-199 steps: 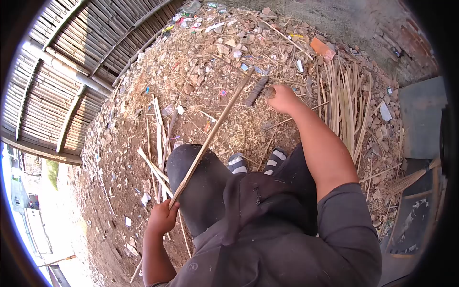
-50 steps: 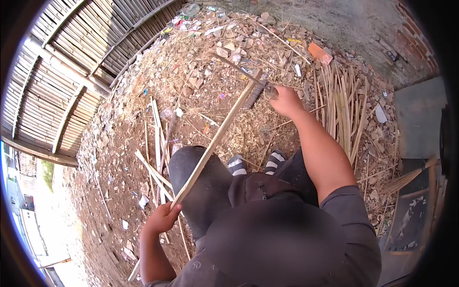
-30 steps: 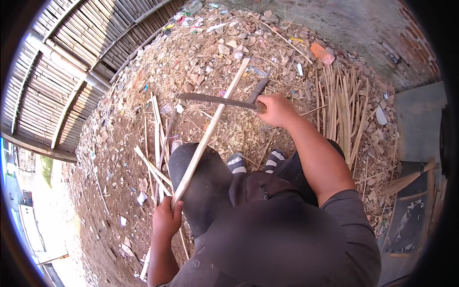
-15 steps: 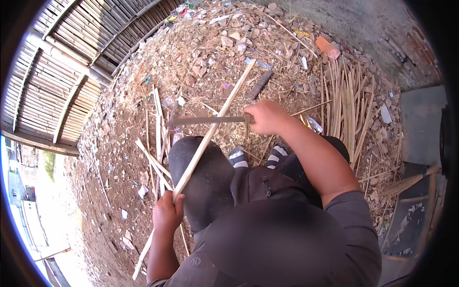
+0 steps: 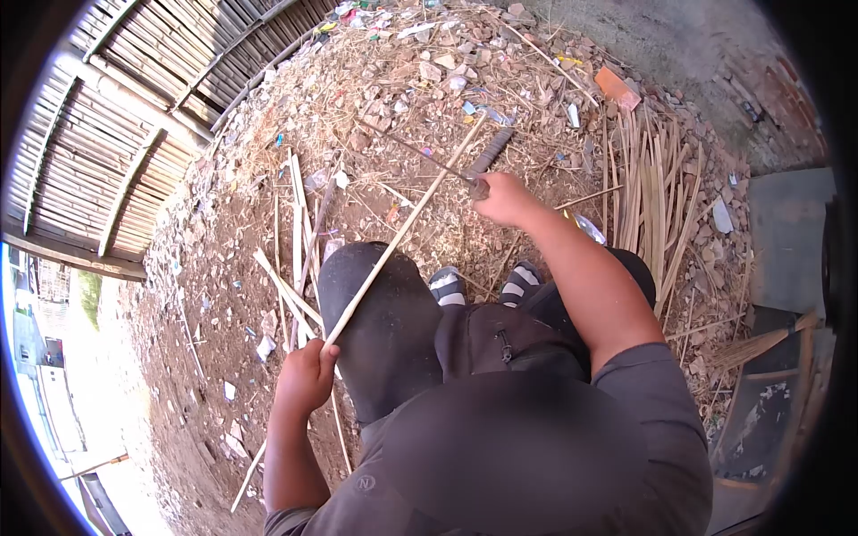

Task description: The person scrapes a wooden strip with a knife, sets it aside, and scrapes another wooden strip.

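My left hand (image 5: 306, 375) is closed around a long pale bamboo strip (image 5: 393, 246). The strip slants up and right across my left knee, and its rear end comes out behind my forearm. In my right hand (image 5: 508, 201) is the handle of a long-bladed knife (image 5: 416, 154), its handle mostly hidden by my fingers. The blade points up and left, seen nearly edge-on, and crosses the strip near its far end; whether they touch I cannot tell. Just beyond my right hand a dark ribbed bar (image 5: 492, 150) lies on the ground.
Several split strips (image 5: 298, 223) lie left of my knee. A larger pile of strips (image 5: 648, 192) lies at the right, near a brick (image 5: 617, 87). Stones and litter cover the dirt. A bamboo wall (image 5: 107, 134) stands at the left, a masonry wall (image 5: 679, 54) at the right.
The knife has swung from lying level across the strip to pointing up and left, its blade turned edge-on. My right hand moved slightly right. The strip has rolled to show a narrower side.
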The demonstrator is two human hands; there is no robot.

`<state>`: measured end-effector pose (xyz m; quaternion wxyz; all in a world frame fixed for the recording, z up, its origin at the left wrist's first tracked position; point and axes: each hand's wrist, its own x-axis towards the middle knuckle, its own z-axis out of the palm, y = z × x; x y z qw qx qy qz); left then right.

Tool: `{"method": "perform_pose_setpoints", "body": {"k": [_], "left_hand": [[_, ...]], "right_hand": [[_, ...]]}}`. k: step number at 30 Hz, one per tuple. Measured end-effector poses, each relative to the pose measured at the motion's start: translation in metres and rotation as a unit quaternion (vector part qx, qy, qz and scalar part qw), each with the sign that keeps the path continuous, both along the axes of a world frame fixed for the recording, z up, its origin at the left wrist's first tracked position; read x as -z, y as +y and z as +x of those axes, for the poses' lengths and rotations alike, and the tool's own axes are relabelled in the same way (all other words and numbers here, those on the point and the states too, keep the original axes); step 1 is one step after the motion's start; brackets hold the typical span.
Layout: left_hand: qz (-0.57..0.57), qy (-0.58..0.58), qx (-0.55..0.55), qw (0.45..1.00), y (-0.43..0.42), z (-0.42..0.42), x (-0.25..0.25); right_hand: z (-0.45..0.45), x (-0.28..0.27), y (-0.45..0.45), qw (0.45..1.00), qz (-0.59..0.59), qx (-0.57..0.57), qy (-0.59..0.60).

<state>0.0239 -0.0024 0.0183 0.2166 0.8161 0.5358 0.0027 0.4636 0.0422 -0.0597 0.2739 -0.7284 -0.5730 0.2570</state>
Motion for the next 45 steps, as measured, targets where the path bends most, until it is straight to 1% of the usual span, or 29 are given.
{"method": "perform_pose_setpoints", "body": {"k": [1, 2, 4, 5, 8, 9, 10, 12, 13, 14, 16, 17, 19, 20, 21, 23, 24, 25, 28, 29, 32, 33, 36, 37, 38, 39, 40, 43, 45], "left_hand": [[0.004, 0.005, -0.004, 1.000, 0.002, 0.002, -0.003], [0.003, 0.015, -0.006, 1.000, 0.003, 0.003, -0.007], [-0.007, 0.038, -0.008, 0.999, 0.004, 0.002, -0.011], [-0.010, 0.037, -0.004, 0.999, 0.005, 0.002, -0.010], [-0.032, 0.028, -0.003, 0.999, 0.000, -0.004, -0.004], [-0.038, 0.014, -0.008, 0.999, 0.001, -0.003, -0.001], [-0.037, -0.003, -0.012, 0.999, 0.003, -0.001, 0.000], [-0.025, 0.004, -0.008, 1.000, 0.006, 0.001, -0.004], [-0.023, 0.005, -0.002, 1.000, 0.005, -0.003, -0.001], [-0.022, 0.008, 0.006, 1.000, 0.005, -0.005, 0.002], [-0.015, 0.003, 0.012, 1.000, 0.004, -0.004, 0.002], [-0.012, 0.000, 0.010, 1.000, 0.000, -0.005, 0.003], [-0.024, 0.009, -0.003, 1.000, -0.007, -0.006, 0.002], [-0.016, 0.007, -0.007, 1.000, -0.001, -0.002, 0.001], [-0.008, 0.007, -0.006, 1.000, 0.002, -0.001, -0.002], [-0.006, 0.013, -0.001, 1.000, 0.000, -0.004, -0.001], [-0.011, 0.018, 0.004, 1.000, -0.003, -0.006, 0.001], [-0.006, 0.018, 0.004, 1.000, -0.005, -0.005, 0.000], [0.010, 0.007, 0.005, 1.000, -0.008, -0.001, -0.003], [-0.014, -0.004, -0.010, 1.000, -0.009, -0.003, 0.000], [0.013, -0.007, 0.004, 1.000, -0.007, -0.007, -0.005], [0.017, 0.009, 0.010, 1.000, -0.005, -0.011, -0.003], [0.018, 0.023, 0.009, 1.000, -0.010, -0.008, -0.007], [0.026, 0.021, 0.012, 0.999, -0.011, -0.009, -0.006], [0.026, 0.021, 0.006, 0.999, -0.017, -0.011, -0.004], [0.029, 0.020, 0.001, 0.999, -0.022, -0.012, -0.003], [0.046, 0.011, -0.002, 0.999, -0.018, -0.008, -0.002], [0.047, 0.028, 0.009, 0.998, -0.015, -0.007, -0.015], [0.053, 0.020, 0.010, 0.998, -0.019, -0.008, -0.012]], "right_hand": [[0.005, 0.002, 0.002, 0.997, -0.037, 0.029, 0.055], [0.009, 0.005, 0.003, 1.000, -0.029, -0.007, 0.006], [-0.004, -0.018, -0.005, 0.993, -0.019, -0.078, -0.087], [-0.018, -0.022, -0.008, 0.989, -0.040, -0.101, -0.104], [-0.016, -0.009, -0.007, 0.994, 0.001, -0.093, -0.052], [-0.004, 0.011, -0.002, 1.000, 0.022, -0.014, -0.008], [0.000, 0.009, -0.002, 1.000, 0.012, -0.007, -0.010], [0.004, -0.005, -0.003, 1.000, -0.006, 0.008, -0.016], [0.002, -0.012, -0.006, 1.000, 0.008, -0.015, -0.002], [-0.003, -0.017, -0.011, 0.998, -0.007, -0.044, -0.043], [-0.022, -0.045, -0.020, 0.987, -0.038, -0.103, -0.120], [-0.013, -0.034, -0.017, 0.986, -0.040, -0.110, -0.119], [0.015, 0.015, -0.007, 0.999, -0.016, 0.011, -0.036], [0.030, 0.021, 0.002, 0.997, 0.011, 0.074, 0.000], [0.032, 0.007, -0.001, 0.997, -0.016, 0.063, -0.029], [0.022, -0.018, -0.006, 0.999, -0.020, 0.023, -0.027], [0.013, -0.025, -0.011, 0.999, -0.028, 0.006, -0.024], [0.001, -0.029, -0.018, 0.996, -0.002, -0.053, -0.068], [0.000, -0.036, -0.018, 0.995, -0.019, -0.082, -0.058], [0.019, -0.007, -0.008, 0.999, 0.034, 0.017, 0.016], [0.042, -0.014, -0.005, 0.997, -0.035, 0.062, -0.025], [0.042, -0.008, -0.004, 0.998, 0.000, 0.020, -0.053], [-0.007, -0.055, -0.029, 0.981, -0.013, -0.113, -0.156], [-0.006, -0.062, -0.030, 0.975, -0.026, -0.128, -0.178], [0.007, -0.044, -0.024, 0.993, -0.017, -0.043, -0.109], [0.032, -0.016, -0.014, 0.998, -0.006, 0.045, -0.040], [0.057, -0.008, -0.005, 0.991, 0.020, 0.134, 0.022], [0.087, -0.031, -0.017, 0.990, 0.001, 0.130, -0.050], [0.083, -0.036, -0.020, 0.987, 0.044, 0.153, -0.022]]}}
